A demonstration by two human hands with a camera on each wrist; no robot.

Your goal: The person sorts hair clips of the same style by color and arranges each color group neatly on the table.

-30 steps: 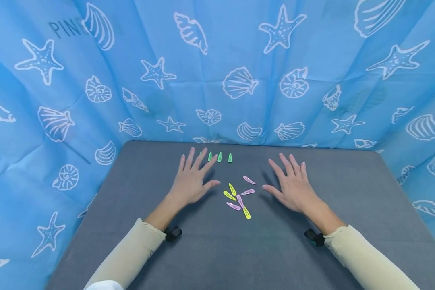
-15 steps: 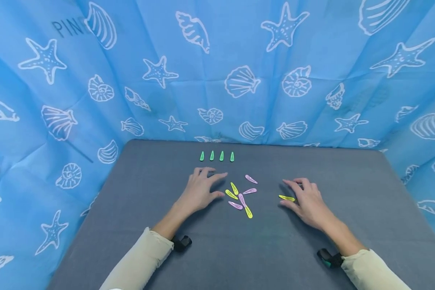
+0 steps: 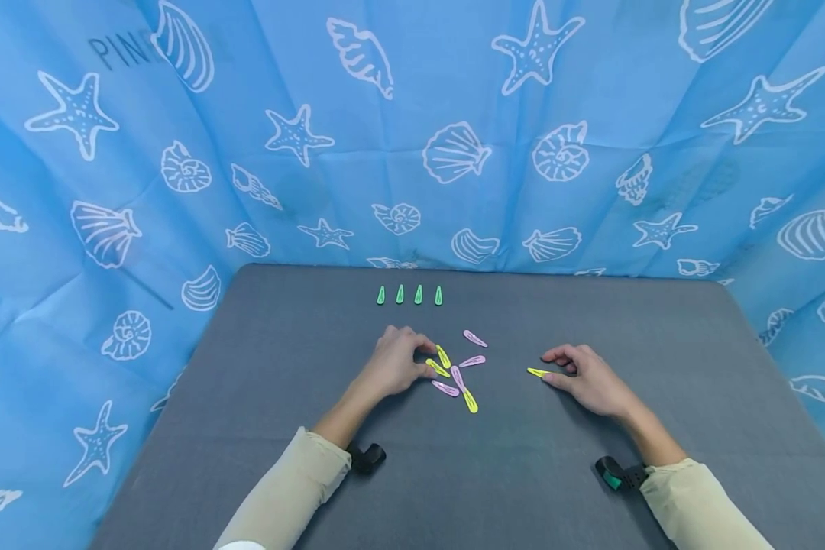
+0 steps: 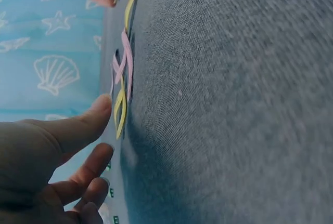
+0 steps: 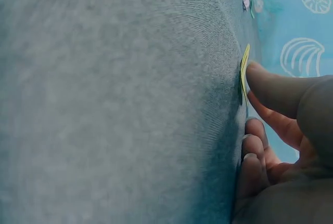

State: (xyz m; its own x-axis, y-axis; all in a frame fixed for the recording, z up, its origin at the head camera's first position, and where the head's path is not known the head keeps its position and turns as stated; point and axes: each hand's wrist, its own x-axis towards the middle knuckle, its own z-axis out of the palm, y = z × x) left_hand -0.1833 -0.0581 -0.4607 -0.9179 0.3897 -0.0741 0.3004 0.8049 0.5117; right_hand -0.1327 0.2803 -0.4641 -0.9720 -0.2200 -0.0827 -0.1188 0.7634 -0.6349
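The grey cloth-covered table (image 3: pixel 516 481) is being viewed from the person's head, forward and down, the blue seashell-print curtain (image 3: pixel 412 92) being faced beyond the far edge. The left hand (image 3: pixel 392 365) is being filmed very closely from its own wrist, low along the table, the picture being turned sideways with the curtain at left. The right hand (image 3: pixel 594 383) is being filmed just as closely and low from its wrist, the curtain being shown at right. The pink snap hair clips (image 3: pixel 457 377) are being shared by head and left-wrist views, the yellow snap hair clip (image 5: pixel 244 73) at the right hand by head and right-wrist views.
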